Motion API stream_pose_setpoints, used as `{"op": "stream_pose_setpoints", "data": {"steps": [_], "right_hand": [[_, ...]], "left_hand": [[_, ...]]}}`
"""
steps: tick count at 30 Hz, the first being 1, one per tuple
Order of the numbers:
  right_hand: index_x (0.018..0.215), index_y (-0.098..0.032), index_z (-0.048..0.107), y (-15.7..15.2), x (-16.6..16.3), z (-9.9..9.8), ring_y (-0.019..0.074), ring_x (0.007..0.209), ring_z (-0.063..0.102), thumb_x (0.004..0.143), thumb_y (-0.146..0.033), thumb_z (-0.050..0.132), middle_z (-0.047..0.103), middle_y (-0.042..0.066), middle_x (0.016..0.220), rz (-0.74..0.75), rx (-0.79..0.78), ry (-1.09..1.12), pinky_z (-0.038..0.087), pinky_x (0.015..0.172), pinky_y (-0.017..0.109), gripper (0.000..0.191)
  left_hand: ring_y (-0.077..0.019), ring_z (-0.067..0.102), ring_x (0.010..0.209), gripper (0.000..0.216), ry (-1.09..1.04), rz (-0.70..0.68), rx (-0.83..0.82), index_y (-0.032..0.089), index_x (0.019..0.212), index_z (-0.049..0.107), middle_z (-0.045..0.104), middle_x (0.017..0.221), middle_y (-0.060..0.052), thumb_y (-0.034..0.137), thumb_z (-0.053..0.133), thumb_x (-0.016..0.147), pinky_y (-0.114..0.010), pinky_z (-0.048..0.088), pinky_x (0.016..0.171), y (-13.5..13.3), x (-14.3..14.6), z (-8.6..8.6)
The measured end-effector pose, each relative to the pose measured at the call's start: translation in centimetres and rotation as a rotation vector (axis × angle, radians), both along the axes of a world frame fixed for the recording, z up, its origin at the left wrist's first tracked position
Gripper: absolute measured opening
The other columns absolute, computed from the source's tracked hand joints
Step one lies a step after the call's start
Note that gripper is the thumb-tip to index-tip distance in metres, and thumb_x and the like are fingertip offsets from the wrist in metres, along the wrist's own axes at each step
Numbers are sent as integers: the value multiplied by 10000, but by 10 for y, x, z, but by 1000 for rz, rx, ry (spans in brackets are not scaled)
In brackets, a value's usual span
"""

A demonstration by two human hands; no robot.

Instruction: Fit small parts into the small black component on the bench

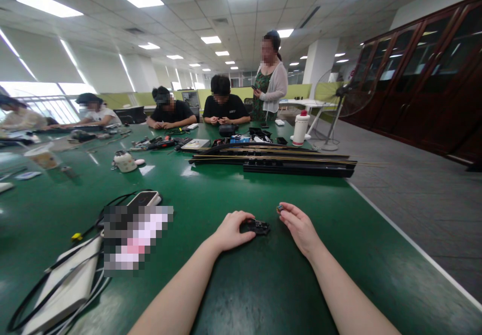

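My left hand [234, 231] grips the left end of a small black plastic part [259, 226] on the green table, thumb on the near side and fingers on the far side. The part's top looks uneven, but its details are too small to read. To its right, my right hand [299, 226] is raised a little, with thumb and fingertips pinched on a tiny multicoloured piece [279, 209]. Its kind cannot be made out. A short gap separates this piece from the black part.
Long black rails with thin brass-coloured rods [301, 163] lie across the green table [211, 189]. A white bottle [300, 129] stands behind them. Power banks and cables [68, 274] lie at left, near a small white jar [125, 161]. Several people sit or stand beyond.
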State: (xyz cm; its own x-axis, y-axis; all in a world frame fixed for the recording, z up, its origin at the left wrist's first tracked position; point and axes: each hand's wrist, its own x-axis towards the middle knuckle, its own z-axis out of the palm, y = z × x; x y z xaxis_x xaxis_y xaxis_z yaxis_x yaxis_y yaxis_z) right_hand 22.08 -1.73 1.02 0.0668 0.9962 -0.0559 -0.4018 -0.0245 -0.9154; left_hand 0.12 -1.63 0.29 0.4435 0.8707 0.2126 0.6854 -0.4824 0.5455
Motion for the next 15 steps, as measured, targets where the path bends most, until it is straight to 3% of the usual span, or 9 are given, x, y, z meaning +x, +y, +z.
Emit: {"op": "stream_pose_setpoints", "data": {"steps": [15], "right_hand": [[800, -238, 710, 0, 0, 2, 176, 837, 585, 510, -319, 812, 685, 10, 835, -2, -7, 47, 431, 788, 312, 318]], "left_hand": [[-228, 587, 969, 402, 0, -9, 7, 217, 1107, 596, 654, 1037, -35, 312, 672, 724, -346, 435, 878, 1, -1, -2]]}}
